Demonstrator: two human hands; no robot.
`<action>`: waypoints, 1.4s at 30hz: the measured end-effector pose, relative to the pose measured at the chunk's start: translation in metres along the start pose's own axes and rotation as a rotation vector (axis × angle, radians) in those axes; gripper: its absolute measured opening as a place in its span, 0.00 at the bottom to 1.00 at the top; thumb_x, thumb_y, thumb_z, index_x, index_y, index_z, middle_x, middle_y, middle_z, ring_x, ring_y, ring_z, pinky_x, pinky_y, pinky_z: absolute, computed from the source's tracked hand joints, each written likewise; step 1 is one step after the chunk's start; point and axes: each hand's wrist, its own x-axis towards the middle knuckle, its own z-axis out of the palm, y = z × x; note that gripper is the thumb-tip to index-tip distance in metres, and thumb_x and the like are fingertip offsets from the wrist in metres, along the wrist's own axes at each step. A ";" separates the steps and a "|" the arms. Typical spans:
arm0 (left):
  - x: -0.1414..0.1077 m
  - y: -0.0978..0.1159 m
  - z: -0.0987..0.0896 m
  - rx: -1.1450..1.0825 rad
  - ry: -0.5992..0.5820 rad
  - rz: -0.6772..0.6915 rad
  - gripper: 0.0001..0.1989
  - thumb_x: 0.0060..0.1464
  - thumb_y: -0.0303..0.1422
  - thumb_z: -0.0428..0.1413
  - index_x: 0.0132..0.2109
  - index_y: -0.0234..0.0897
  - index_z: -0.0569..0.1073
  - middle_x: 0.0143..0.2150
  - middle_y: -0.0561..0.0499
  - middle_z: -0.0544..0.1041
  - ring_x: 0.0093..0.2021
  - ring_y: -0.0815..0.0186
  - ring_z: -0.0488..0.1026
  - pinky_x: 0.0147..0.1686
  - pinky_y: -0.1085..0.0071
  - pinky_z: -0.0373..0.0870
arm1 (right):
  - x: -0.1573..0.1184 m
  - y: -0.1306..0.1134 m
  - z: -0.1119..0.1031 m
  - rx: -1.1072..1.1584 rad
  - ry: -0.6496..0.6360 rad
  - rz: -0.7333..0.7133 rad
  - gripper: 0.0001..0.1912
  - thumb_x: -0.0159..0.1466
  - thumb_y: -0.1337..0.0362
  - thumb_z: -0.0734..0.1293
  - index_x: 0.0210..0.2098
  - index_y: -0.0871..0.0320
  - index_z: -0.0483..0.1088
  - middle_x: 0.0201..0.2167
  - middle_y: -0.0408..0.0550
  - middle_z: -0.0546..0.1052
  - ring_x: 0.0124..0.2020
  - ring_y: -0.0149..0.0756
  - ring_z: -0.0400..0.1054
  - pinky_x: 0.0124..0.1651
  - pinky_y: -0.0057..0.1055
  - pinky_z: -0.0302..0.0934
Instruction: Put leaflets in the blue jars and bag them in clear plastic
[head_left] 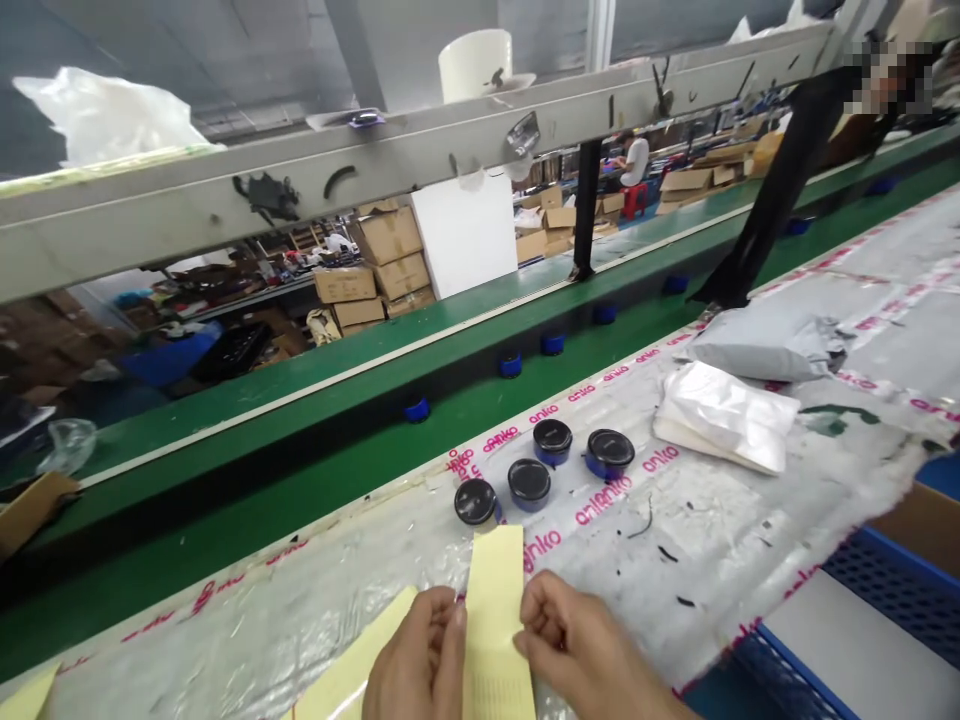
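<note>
Two bare hands at the bottom of the head view, left hand (416, 660) and right hand (585, 640), both working on a pale yellow paper strip (493, 640). Each grip is closed to a narrow pinch, fingers on either long edge of the strip, which stands up between them and runs away from the wearer; the hands are close together, with only the strip's width between them. Whether it is paper or label stock is hard to tell. In hand right now: holding this one strip at the near edge of the counter (247, 625), which is covered in clear film with pink "anko" printed tape (607, 505). A second yellow strip (352, 660) lies just left of the left grip, and a third yellow piece (30, 695) sits further left in the corner. Just ahead of the grip are four blue jars with black lids (529, 485), in a loose cluster. Further ahead and right of the grip are a folded white pouch (724, 415) and a grey mailer bag (765, 345). A blue wire crate (892, 590) sits right of the grip, below the counter edge. Beyond the metal rail (375, 150), a seated co-worker (634, 160) and stacked cardboard boxes (382, 255) show in the distance.
</note>
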 end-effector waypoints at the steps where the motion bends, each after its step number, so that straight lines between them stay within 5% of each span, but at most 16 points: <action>1: -0.004 0.000 -0.001 -0.016 0.022 -0.017 0.25 0.58 0.57 0.48 0.45 0.42 0.74 0.41 0.44 0.82 0.39 0.55 0.79 0.36 0.67 0.76 | -0.002 0.003 0.000 0.132 0.002 0.012 0.08 0.58 0.63 0.68 0.30 0.55 0.62 0.22 0.38 0.69 0.24 0.30 0.63 0.27 0.25 0.53; 6: -0.023 0.002 0.001 -0.372 0.124 -0.048 0.28 0.56 0.55 0.54 0.55 0.40 0.73 0.49 0.41 0.81 0.48 0.53 0.79 0.45 0.63 0.76 | -0.004 0.015 0.003 0.556 0.050 0.086 0.22 0.58 0.48 0.73 0.33 0.55 0.61 0.21 0.40 0.73 0.20 0.28 0.62 0.22 0.23 0.54; 11: -0.030 -0.004 0.006 -0.628 0.061 -0.001 0.40 0.47 0.56 0.63 0.60 0.38 0.68 0.45 0.42 0.81 0.45 0.56 0.80 0.48 0.65 0.75 | -0.001 0.016 0.007 0.472 0.110 0.102 0.25 0.58 0.41 0.72 0.36 0.55 0.65 0.21 0.42 0.73 0.19 0.31 0.65 0.21 0.25 0.59; 13: -0.030 -0.004 0.004 -0.618 0.069 -0.036 0.37 0.45 0.56 0.65 0.56 0.37 0.72 0.43 0.43 0.82 0.44 0.57 0.80 0.46 0.67 0.76 | -0.004 0.008 0.003 0.198 0.199 -0.062 0.19 0.63 0.46 0.69 0.39 0.56 0.70 0.28 0.47 0.76 0.26 0.37 0.71 0.26 0.30 0.65; 16: -0.030 -0.001 -0.001 -0.631 0.087 -0.074 0.36 0.45 0.54 0.65 0.56 0.37 0.72 0.42 0.44 0.82 0.42 0.58 0.80 0.43 0.69 0.77 | -0.012 -0.011 -0.008 -0.256 0.352 -0.507 0.08 0.68 0.62 0.66 0.45 0.53 0.74 0.45 0.54 0.75 0.46 0.45 0.72 0.44 0.38 0.69; 19: -0.031 0.006 -0.004 -0.643 0.103 -0.079 0.36 0.47 0.51 0.65 0.59 0.38 0.70 0.43 0.46 0.82 0.42 0.59 0.80 0.42 0.69 0.77 | -0.020 -0.031 -0.017 -0.471 0.357 -0.863 0.18 0.64 0.75 0.64 0.50 0.52 0.73 0.48 0.54 0.73 0.49 0.45 0.69 0.49 0.42 0.68; 25: -0.032 0.016 -0.006 -0.633 0.129 -0.091 0.33 0.47 0.49 0.65 0.57 0.39 0.71 0.39 0.48 0.81 0.38 0.62 0.79 0.39 0.71 0.76 | -0.022 -0.064 -0.011 -0.651 0.316 -1.056 0.23 0.61 0.76 0.66 0.54 0.54 0.71 0.48 0.54 0.77 0.50 0.47 0.70 0.52 0.44 0.69; 28: -0.033 0.017 -0.007 -0.590 0.142 -0.066 0.33 0.47 0.49 0.65 0.57 0.40 0.72 0.37 0.50 0.80 0.39 0.63 0.79 0.40 0.72 0.74 | -0.016 -0.068 -0.003 -0.672 0.153 -0.976 0.19 0.64 0.71 0.67 0.54 0.55 0.71 0.50 0.53 0.78 0.51 0.47 0.71 0.54 0.44 0.68; 33: -0.035 0.022 -0.013 -0.580 0.135 -0.053 0.29 0.48 0.48 0.65 0.54 0.39 0.75 0.38 0.50 0.79 0.37 0.63 0.78 0.40 0.71 0.75 | -0.010 -0.057 0.000 -0.331 -0.008 -0.638 0.12 0.69 0.63 0.65 0.51 0.53 0.75 0.45 0.49 0.80 0.46 0.40 0.75 0.49 0.34 0.70; 37: -0.034 0.027 -0.020 -0.354 0.177 0.100 0.18 0.51 0.46 0.63 0.46 0.43 0.80 0.50 0.47 0.78 0.50 0.58 0.76 0.52 0.68 0.72 | -0.010 -0.054 0.000 -0.043 -0.086 -0.284 0.11 0.66 0.57 0.69 0.46 0.52 0.77 0.42 0.45 0.81 0.42 0.39 0.76 0.44 0.29 0.70; 39: -0.033 0.027 -0.022 -0.337 0.126 0.135 0.16 0.53 0.46 0.62 0.45 0.43 0.81 0.50 0.48 0.80 0.53 0.57 0.76 0.54 0.68 0.70 | -0.009 -0.056 0.001 0.022 -0.111 -0.193 0.12 0.65 0.56 0.70 0.45 0.53 0.78 0.41 0.45 0.82 0.41 0.39 0.76 0.43 0.28 0.69; 42: -0.032 0.025 -0.021 -0.394 0.000 0.069 0.16 0.56 0.46 0.60 0.44 0.41 0.81 0.42 0.49 0.83 0.42 0.60 0.79 0.44 0.71 0.72 | -0.008 -0.060 0.002 0.019 -0.105 -0.177 0.09 0.65 0.59 0.70 0.43 0.53 0.78 0.40 0.44 0.81 0.41 0.39 0.75 0.43 0.28 0.68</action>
